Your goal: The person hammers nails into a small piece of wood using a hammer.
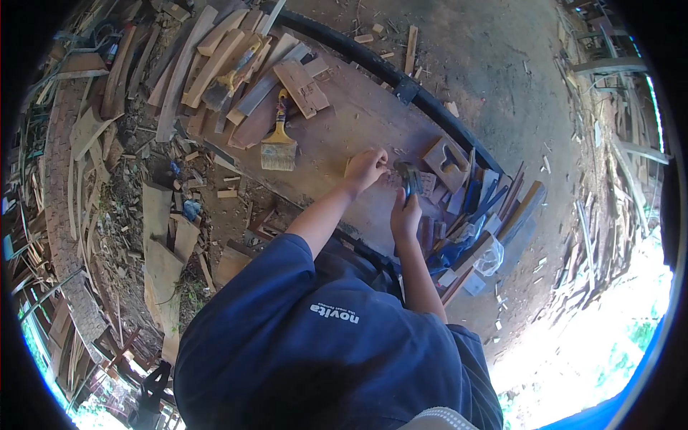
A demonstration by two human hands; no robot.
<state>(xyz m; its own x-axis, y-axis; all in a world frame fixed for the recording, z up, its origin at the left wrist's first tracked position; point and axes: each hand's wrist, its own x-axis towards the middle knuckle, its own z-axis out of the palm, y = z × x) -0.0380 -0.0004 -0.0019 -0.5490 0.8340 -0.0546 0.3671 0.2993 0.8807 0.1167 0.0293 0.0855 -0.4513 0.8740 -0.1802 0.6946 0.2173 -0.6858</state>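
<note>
Head view, person in a dark blue shirt, both arms reaching away from the body over a brown wooden bench top.

- Right hand: fist closed round the handle of a dark metal-headed hammer. The handle is mostly hidden in the grip. The long axis runs near-to-far, with the head at the far end, just above the knuckles.
- Left hand: fingers curled and bunched, tips down on the bench. Anything pinched there is too small to make out.
- Key relation: the hammer head sits just right of the left fingertips, close but apart. The left hand lies slightly farther from the body than the right. The spot between them is on bare board.
- Around: yellow-handled flat paintbrush lying well to the left, bristles toward the near side. Pale timber offcuts are stacked at far left. A small wooden block with a cut-out lies just right of the hammer. Blue and grey slats and a clear plastic bag lie at right. A black hose runs along the far bench edge.
</note>
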